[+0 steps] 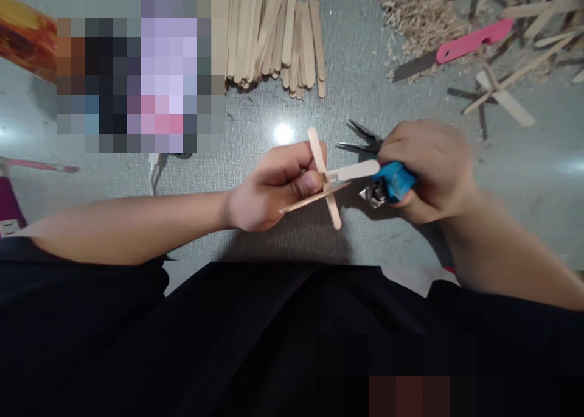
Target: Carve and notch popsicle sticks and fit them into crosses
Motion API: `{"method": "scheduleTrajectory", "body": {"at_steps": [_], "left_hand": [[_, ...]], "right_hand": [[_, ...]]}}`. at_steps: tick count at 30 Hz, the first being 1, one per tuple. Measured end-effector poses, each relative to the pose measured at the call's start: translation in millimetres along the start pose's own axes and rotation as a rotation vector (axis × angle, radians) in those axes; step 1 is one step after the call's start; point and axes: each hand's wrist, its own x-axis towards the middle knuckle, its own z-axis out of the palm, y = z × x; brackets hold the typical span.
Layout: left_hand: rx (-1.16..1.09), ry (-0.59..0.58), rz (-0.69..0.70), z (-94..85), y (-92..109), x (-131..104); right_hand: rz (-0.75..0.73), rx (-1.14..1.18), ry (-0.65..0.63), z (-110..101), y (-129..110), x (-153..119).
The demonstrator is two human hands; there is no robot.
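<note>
My left hand (283,189) is closed, with thumb and fingers pinching a small assembly of crossed craft sticks (353,171) near its middle joint. One stick runs upright through it, a pale one points right, and a thin one slants toward my wrist. To its right, my right hand (429,167) is closed around a blue hot glue gun (396,181). Its metal nozzle points left, close to the sticks but apart from them. Beyond that hand the dark jaws of pliers (362,140) show above the table; their handles are hidden.
A pile of craft sticks (274,33) lies at the back. Wood shavings (420,15), a pink-handled saw (474,41) and another crossed-stick assembly (506,94) are at the back right. A white cable (153,173) lies left, below a blurred patch.
</note>
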Motion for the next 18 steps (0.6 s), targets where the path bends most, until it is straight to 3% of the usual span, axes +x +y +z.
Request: {"method": "scheduleTrajectory", "body": {"at_steps": [2,5,9,15,18], "left_hand": [[0.025,0.033,0.01,-2.4,-6,-3],[-0.01,0.051,-0.056,-3.2,-11,-5],[-0.07,0.068,-0.085,-1.0,-11,-5],[0.0,0.091,-0.098,0.1,-14,-3],[0.144,0.1,-0.027,-0.2,-11,-3]], "right_hand": [[0.059,-0.029,0.061,-4,6,-2],[0.3,-0.183,0.174,-10,10,-4],[0.511,-0.304,0.186,-14,16,-3],[0.435,-0.262,0.108,-12,37,-5],[0.344,-0.35,0.201,-10,31,-3]]}}
